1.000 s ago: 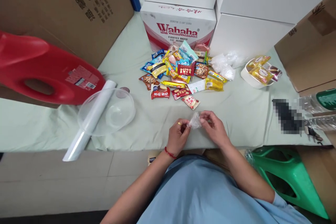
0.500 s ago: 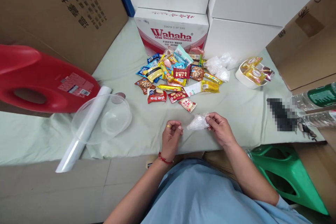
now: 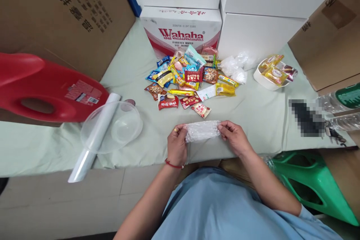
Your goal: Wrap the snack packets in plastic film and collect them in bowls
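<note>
Fingers of both hands are pinched on a thin clear plastic bag [image 3: 202, 131], the left hand [image 3: 176, 145] clamped on one end and the right hand [image 3: 234, 138] on the other, so the crinkled film is pulled out flat between them just above the near edge of the table [image 3: 261, 120]. The hands stand apart by the bag's own width, thumbs on top.

That bag looks nearly weightless and wholly limp; it would sag or bunch the instant either end were let go. It looks slippery too, and film this thin would likely tear if tugged hard, so the sensible hold is the one seen here: a light pinch at the two ends or along the mouth, never a fistful in the middle.

Just beyond the hands lies a heap of wrapped snacks [image 3: 188, 78] in red, yellow and blue packets, with a loose clump of more clear bags [image 3: 234, 67] beside it. Farther right sits a white bowl [image 3: 267, 80] holding a few packets. To the left a clear plastic bowl [image 3: 112, 127] rests over a roll of film [image 3: 94, 138], which overhangs the table edge, near a big red jug [image 3: 47, 88] lying on its side. A Wahaha carton [image 3: 181, 30] and other boxes stand at the back; a green stool [image 3: 312, 187] is down at the right.
</note>
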`<state>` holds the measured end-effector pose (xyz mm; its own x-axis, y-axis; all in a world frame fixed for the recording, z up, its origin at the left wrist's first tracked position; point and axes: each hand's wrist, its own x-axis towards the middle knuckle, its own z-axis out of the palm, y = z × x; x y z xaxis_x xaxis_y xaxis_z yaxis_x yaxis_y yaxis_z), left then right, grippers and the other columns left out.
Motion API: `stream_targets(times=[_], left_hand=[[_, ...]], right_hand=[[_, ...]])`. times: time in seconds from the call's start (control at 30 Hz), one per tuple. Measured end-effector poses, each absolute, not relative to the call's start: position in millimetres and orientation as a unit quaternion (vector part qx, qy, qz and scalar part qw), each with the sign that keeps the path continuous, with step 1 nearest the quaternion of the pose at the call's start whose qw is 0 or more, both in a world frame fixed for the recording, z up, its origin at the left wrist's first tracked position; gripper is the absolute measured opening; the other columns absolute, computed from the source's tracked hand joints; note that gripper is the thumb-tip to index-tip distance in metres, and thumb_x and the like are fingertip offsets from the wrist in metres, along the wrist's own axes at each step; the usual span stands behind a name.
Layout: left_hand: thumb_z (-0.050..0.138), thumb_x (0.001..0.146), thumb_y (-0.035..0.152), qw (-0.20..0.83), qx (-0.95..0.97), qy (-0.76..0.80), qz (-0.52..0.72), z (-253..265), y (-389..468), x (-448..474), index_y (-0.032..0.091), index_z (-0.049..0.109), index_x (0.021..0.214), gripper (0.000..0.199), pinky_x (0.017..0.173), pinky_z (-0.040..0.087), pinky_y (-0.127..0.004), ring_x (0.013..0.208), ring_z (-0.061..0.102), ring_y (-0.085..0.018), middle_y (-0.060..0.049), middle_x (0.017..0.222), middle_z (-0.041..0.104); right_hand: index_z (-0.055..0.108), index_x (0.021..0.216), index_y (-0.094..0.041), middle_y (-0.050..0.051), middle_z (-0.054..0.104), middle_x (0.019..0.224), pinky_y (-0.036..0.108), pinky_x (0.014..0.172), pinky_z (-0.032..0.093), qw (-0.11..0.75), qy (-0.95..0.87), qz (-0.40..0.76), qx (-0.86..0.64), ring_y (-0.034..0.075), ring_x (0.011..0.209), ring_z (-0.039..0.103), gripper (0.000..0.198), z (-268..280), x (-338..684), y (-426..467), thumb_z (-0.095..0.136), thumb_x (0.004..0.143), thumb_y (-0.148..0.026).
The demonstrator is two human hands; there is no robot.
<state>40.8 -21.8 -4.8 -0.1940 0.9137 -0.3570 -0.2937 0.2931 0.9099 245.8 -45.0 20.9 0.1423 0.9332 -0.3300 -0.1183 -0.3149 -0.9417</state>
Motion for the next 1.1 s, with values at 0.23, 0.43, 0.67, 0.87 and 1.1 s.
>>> stream_targets(times=[0.23,0.43,0.67,0.87,1.1], left_hand=[[0.073,0.079,0.025,0.391,0.608,0.526,0.448,5.9,-25.5,31.2,0.028,0.071,0.12,0.042,0.099,0.049,-0.04,0.12,0.057,-0.025,-0.008,0.135,0.062],[0.059,0.096,0.033,0.343,0.662,0.515,0.423,4.3,-31.0,31.8,0.024,0.069,0.091,0.015,0.088,0.05,-0.036,0.091,0.062,-0.021,-0.004,0.092,0.068],[0.05,0.1,0.04,0.337,0.558,0.613,0.446,-0.7,-41.2,33.9,0.022,0.058,0.098,0.02,0.069,0.046,-0.029,0.072,0.059,-0.017,-0.001,0.083,0.063],[0.048,0.104,0.043,0.344,0.528,0.585,0.511,0.6,-46.1,42.2,0.023,0.053,0.097,0.022,0.073,0.047,-0.029,0.072,0.059,-0.016,0.0,0.08,0.059],[0.063,0.096,0.048,0.51,0.331,0.542,0.58,-5.9,-36.4,31.6,0.023,0.051,0.094,0.028,0.07,0.047,-0.024,0.071,0.056,-0.012,0.003,0.079,0.057]], right_hand=[[0.066,0.08,-0.02,-0.005,0.05,0.064,0.023,0.05,0.031,0.484,-0.273,0.633,-0.539,0.008,0.055,0.039,0.044,30.3,241.7,-50.1,0.089,0.067,-0.055],[0.065,0.078,-0.019,-0.005,0.049,0.065,0.022,0.048,0.026,0.474,-0.235,0.673,-0.518,0.007,0.054,0.035,0.043,33.3,245.5,-46.8,0.093,0.065,-0.05],[0.068,0.109,-0.025,0.004,0.064,0.098,0.027,0.064,0.05,0.502,-0.282,0.632,-0.519,0.016,0.082,0.056,0.054,25.0,234.0,-54.1,0.08,0.076,-0.067],[0.068,0.107,-0.024,0.001,0.065,0.089,0.029,0.069,0.049,0.494,-0.325,0.597,-0.543,0.016,0.078,0.057,0.05,13.5,211.9,-56.1,0.089,0.07,-0.051],[0.069,0.084,-0.021,-0.003,0.058,0.073,0.026,0.058,0.038,0.492,-0.286,0.619,-0.541,0.011,0.061,0.047,0.034,12.7,219.1,-51.0,0.087,0.069,-0.046]])
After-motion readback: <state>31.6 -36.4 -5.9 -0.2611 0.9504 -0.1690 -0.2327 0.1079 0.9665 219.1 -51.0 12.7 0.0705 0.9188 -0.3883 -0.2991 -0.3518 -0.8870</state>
